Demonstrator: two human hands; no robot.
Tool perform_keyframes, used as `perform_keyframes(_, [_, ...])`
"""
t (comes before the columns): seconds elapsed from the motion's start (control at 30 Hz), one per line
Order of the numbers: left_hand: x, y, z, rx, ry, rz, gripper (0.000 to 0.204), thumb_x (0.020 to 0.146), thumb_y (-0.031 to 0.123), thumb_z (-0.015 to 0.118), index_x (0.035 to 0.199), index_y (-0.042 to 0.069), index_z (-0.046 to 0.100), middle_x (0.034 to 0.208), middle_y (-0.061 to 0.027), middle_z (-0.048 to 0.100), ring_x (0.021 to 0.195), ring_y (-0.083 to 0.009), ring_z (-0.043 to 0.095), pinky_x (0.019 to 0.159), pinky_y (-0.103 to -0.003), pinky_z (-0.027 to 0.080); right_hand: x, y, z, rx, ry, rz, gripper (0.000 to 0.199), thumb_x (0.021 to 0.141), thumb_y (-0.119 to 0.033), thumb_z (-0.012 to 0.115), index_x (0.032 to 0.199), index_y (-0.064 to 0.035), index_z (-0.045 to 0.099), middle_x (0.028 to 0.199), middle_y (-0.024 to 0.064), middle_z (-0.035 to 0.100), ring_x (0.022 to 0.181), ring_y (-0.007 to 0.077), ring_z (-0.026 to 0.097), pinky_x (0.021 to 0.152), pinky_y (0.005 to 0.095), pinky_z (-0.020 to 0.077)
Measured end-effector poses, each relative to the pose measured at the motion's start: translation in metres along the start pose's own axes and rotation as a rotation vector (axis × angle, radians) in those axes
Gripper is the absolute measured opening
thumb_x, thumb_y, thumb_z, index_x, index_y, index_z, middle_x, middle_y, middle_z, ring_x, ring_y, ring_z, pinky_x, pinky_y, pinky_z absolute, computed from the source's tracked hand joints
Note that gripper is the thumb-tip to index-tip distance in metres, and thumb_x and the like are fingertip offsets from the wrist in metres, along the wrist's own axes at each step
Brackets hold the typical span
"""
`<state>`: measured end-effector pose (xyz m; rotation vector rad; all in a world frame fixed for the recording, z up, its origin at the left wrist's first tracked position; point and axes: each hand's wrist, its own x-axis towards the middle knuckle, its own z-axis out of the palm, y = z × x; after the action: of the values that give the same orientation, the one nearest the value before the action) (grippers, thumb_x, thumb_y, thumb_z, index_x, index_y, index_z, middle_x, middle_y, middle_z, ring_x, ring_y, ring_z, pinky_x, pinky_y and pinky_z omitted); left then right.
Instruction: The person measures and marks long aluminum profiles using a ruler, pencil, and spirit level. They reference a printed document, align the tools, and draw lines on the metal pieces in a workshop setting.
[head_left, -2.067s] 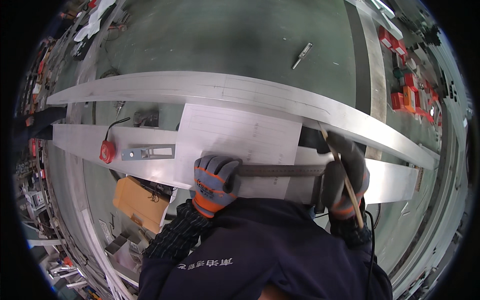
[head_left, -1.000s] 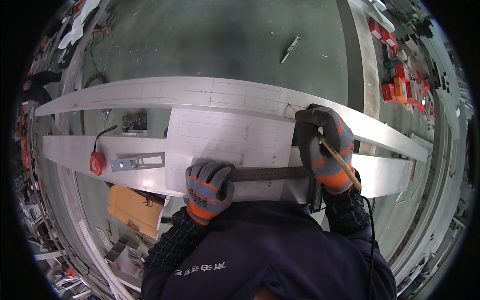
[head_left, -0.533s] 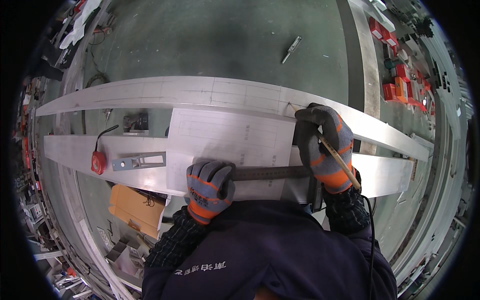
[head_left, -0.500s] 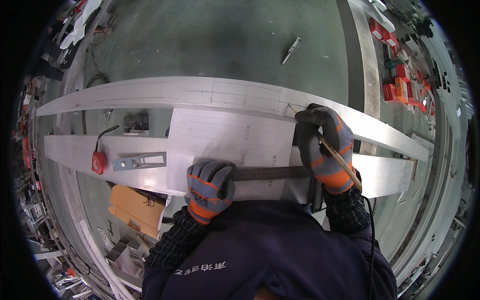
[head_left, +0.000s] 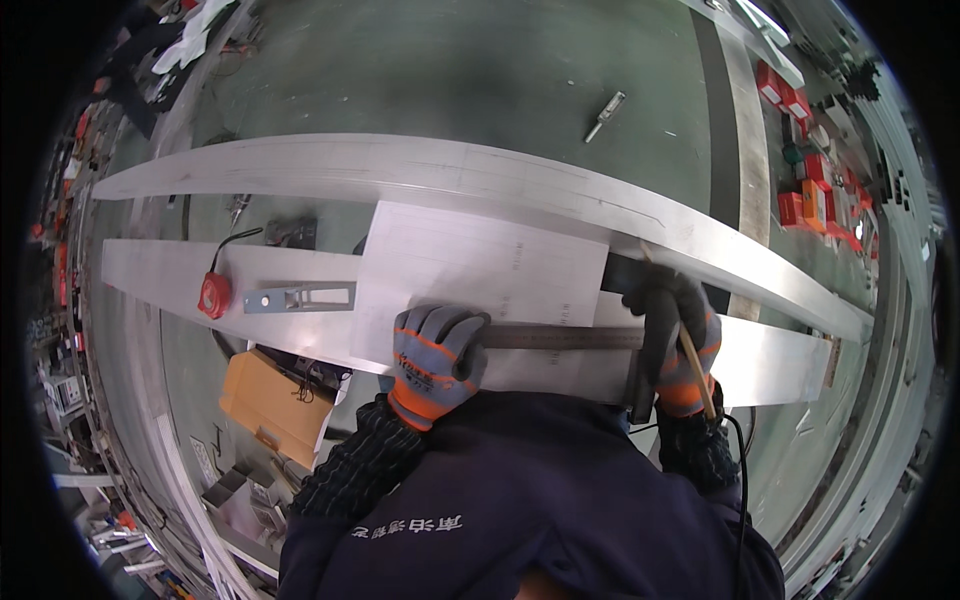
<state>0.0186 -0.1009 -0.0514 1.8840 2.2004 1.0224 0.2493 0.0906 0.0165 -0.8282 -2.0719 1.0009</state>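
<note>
My left hand point(head_left: 437, 355), in a grey and orange work glove, is closed around the left end of a dark steel ruler point(head_left: 565, 338). This ruler seems to belong to a square, whose dark stock point(head_left: 641, 388) shows by my right hand. In my right hand point(head_left: 682, 335), gloved alike and slightly blurred, is a wooden pencil point(head_left: 692, 362). Its tip points away from me, by the near edge of a long silvery metal bar point(head_left: 450, 168) with thin lines drawn on it. Below the ruler and my left hand, a printed paper sheet point(head_left: 450, 255) lies over a second metal bar point(head_left: 768, 362).
On the near bar's left are a red tape measure point(head_left: 214, 295) and a grey slotted metal piece point(head_left: 300, 298). An open cardboard box point(head_left: 272, 405) stands below. A small tool point(head_left: 605, 117) lies on the green surface beyond. Red boxes point(head_left: 793, 210) stand at far right.
My right hand has drawn back toward me and slightly right, taking the pencil tip from the far bar's lined face to its near edge. My left hand keeps the ruler. The view has shifted.
</note>
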Motion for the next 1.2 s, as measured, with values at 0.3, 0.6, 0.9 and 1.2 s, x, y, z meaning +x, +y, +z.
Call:
perform_keyframes(0.3, [-0.003, -0.001, -0.001, -0.012, 0.024, 0.002, 0.033, 0.073, 0.007, 0.073, 0.106, 0.011, 0.074, 0.104, -0.0091, 0.069, 0.096, -0.0331, 0.063, 0.085, -0.046, 0.050, -0.044, 0.023, 0.025, -0.039, -0.258, 0.015, 0.023, 0.092, -0.002, 0.066, 0.115, 0.0007, 0.072, 0.099, 0.0164, 0.074, 0.098, 0.0390, 0.069, 0.094, 0.0457, 0.0544])
perform_keyframes(0.6, [-0.005, 0.002, -0.005, 0.018, 0.018, -0.007, 0.038, 0.072, 0.008, 0.074, 0.109, 0.012, 0.072, 0.106, -0.0083, 0.068, 0.097, -0.0317, 0.063, 0.085, -0.045, 0.049, -0.042, 0.030, 0.036, -0.053, -0.184, -0.120, 0.021, 0.100, -0.006, 0.062, 0.117, 0.0027, 0.071, 0.091, 0.0128, 0.072, 0.087, 0.0272, 0.071, 0.080, 0.0375, 0.0550])
perform_keyframes(0.9, [-0.004, 0.003, -0.003, 0.030, 0.009, -0.019, 0.037, 0.072, 0.009, 0.073, 0.109, 0.012, 0.074, 0.105, -0.0073, 0.069, 0.098, -0.0310, 0.063, 0.084, -0.045, 0.049, -0.042, 0.035, 0.037, -0.102, -0.189, -0.126, 0.019, 0.098, -0.005, 0.063, 0.114, 0.0013, 0.071, 0.091, 0.0137, 0.071, 0.086, 0.0283, 0.071, 0.079, 0.0386, 0.0550])
perform_keyframes(1.2, [-0.004, 0.005, -0.009, -0.006, 0.002, -0.045, 0.036, 0.073, 0.011, 0.074, 0.109, 0.011, 0.074, 0.107, -0.0078, 0.069, 0.100, -0.0318, 0.063, 0.088, -0.045, 0.050, -0.045, 0.032, 0.041, -0.074, -0.163, -0.093, 0.021, 0.092, -0.001, 0.067, 0.112, 0.0018, 0.072, 0.091, 0.0154, 0.072, 0.090, 0.0346, 0.069, 0.083, 0.0432, 0.0538])
